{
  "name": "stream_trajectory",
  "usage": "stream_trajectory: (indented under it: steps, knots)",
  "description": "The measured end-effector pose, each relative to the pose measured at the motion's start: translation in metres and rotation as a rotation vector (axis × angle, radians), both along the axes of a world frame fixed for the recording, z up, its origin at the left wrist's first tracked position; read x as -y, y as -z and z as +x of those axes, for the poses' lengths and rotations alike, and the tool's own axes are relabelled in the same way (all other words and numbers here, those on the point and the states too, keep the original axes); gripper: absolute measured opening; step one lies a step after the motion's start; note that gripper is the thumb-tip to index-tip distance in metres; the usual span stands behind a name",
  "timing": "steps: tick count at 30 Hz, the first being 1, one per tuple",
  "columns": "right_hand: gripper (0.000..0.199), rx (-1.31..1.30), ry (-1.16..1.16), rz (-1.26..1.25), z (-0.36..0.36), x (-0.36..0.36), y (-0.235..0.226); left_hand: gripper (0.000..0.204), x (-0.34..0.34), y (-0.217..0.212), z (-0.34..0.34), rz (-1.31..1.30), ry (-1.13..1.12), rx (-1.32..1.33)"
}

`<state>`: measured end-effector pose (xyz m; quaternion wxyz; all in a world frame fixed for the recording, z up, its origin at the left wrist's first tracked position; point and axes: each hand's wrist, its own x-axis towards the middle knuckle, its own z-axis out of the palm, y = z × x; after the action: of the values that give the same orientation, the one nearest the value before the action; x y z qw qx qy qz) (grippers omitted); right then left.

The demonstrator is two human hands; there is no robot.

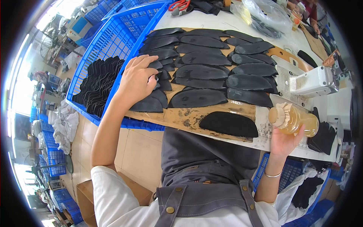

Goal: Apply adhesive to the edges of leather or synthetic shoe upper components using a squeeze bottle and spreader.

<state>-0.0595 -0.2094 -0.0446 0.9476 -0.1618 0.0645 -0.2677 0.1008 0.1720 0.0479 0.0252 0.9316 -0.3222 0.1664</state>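
A clear plastic bottle of amber glue [293, 120] lies tilted in the right hand [284, 142], fingers wrapped round it, above the white table's edge [332, 109]. The left hand [137, 80] presses flat, fingers spread, on overlapping black half-moon leather pieces [211, 72] covering a stained wooden board [181, 118], beside a blue plastic crate [113, 41].

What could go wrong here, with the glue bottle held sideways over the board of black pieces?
1. The right hand holds the amber glue bottle on its side near the single black piece; liquid might drip onto it or the wooden board.
2. The left hand presses the overlapped black pieces near the board's edge; a nudge might slide some into the blue crate.
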Motion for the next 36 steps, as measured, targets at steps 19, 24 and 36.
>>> stream_trajectory:
  steps: [19, 24, 36]
  knots:
    - [0.056, -0.016, 0.009, -0.010, 0.001, -0.002, -0.002, 0.010, 0.003, 0.004, -0.002, 0.057, 0.037, 0.078]
    - [0.055, -0.004, -0.019, -0.002, 0.001, -0.003, -0.003, 0.010, 0.001, 0.009, 0.001, 0.040, 0.049, 0.110]
    - [0.056, -0.032, 0.025, 0.002, 0.001, -0.003, -0.002, 0.006, -0.001, 0.014, 0.004, 0.060, 0.022, 0.159]
